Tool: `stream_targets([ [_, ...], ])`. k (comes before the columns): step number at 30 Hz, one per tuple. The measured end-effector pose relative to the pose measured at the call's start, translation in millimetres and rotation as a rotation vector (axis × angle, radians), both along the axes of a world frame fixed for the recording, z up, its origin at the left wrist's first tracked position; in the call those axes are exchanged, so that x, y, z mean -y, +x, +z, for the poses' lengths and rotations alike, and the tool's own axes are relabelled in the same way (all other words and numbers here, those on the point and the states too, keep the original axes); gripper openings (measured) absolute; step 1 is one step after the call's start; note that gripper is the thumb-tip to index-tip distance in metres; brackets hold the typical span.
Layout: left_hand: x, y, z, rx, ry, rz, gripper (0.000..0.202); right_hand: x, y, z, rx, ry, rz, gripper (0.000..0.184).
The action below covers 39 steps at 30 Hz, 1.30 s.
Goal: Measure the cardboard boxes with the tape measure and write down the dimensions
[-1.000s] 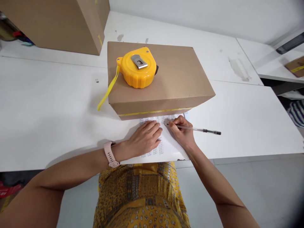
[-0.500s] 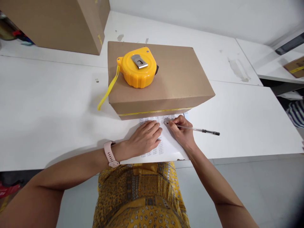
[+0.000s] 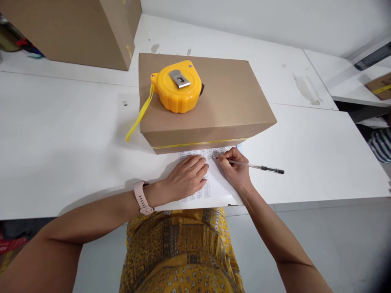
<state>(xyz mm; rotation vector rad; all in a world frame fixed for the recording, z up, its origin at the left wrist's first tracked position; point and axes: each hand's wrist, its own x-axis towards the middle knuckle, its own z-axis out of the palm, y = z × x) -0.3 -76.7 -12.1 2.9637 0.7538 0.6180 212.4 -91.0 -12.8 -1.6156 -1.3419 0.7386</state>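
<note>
A printed sheet of paper (image 3: pixel 218 185) lies on the white table (image 3: pixel 61 134) at its near edge, partly under a brown cardboard box (image 3: pixel 226 101). My left hand (image 3: pixel 186 179) rests flat on the sheet, fingers stretched out, with a pink watch on the wrist. My right hand (image 3: pixel 233 169) pinches a clear pen (image 3: pixel 256 166), whose tip touches the paper just in front of the box. A yellow tape measure (image 3: pixel 177 86) with a metal clip lies on top of the box, its yellow strap hanging over the left side.
A larger cardboard box (image 3: pixel 79 28) stands at the back left of the table. A second white table (image 3: pixel 351 77) at the right carries a small box with yellow tape (image 3: pixel 380 85). Grey floor shows below the table's edge.
The pen's far end wobbles slightly as the tip shifts on the paper. My left hand, the box and the tape measure stay still.
</note>
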Motion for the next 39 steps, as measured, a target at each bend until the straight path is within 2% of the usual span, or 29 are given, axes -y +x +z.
stream_targets([
  [11, 0.0, -0.4, -1.8, 0.025, -0.087, -0.018, 0.029, -0.1, 1.9, -3.7, -0.015, 0.007, -0.010, 0.026],
  [19, -0.3, -0.2, -1.6, 0.021, -0.054, -0.016, 0.030, -1.0, 2.5, -4.1, 0.012, 0.010, 0.005, 0.027],
  [26, -0.2, -0.6, -2.2, 0.020, -0.090, -0.017, 0.030, -1.4, 3.3, -5.1, 0.003, 0.010, -0.013, 0.027],
  [34, -0.3, 0.3, -1.0, 0.029, 0.008, -0.006, 0.030, -1.2, 2.8, -2.6, 0.022, 0.018, -0.005, 0.027],
  [39, -0.8, 0.0, -2.1, 0.031, -0.006, -0.008, 0.029, -2.3, 2.1, -3.6, -0.013, 0.037, -0.021, 0.027],
])
